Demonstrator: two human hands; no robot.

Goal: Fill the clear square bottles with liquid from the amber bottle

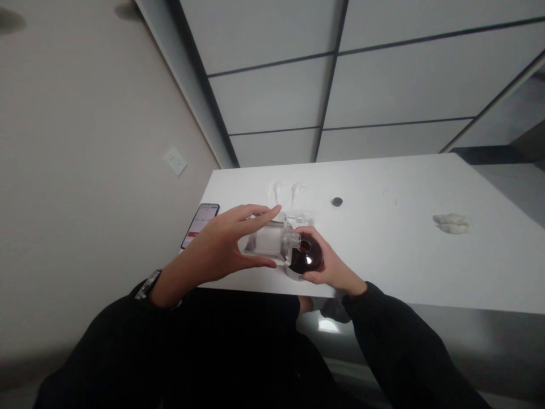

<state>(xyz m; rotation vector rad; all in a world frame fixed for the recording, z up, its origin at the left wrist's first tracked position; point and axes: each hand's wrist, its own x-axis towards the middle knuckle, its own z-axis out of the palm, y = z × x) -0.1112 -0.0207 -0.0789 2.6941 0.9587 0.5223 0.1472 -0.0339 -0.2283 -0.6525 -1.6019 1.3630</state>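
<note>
My left hand (pixel 232 241) is closed around a clear bottle (pixel 270 241), which lies tipped on its side with its threaded neck pointing right. That neck sits right at the mouth of a brown bottle (pixel 305 255), and liquid shows inside the clear one. Wrapped round the right side of the brown bottle is my right hand (pixel 326 258); this bottle stands on the table's near part. Behind the bottles are two white pump heads (pixel 294 190) and a flat clear packet (pixel 302 217), partly hidden by my hand and the clear bottle.
A phone (pixel 201 222) with a lit screen lies at the left edge of the white table (pixel 383 255). A small dark cap (pixel 337 201) is behind my right hand, and a crumpled whitish cloth or tissue (pixel 452 223) lies to the right. A wall socket (pixel 175 161) is at left.
</note>
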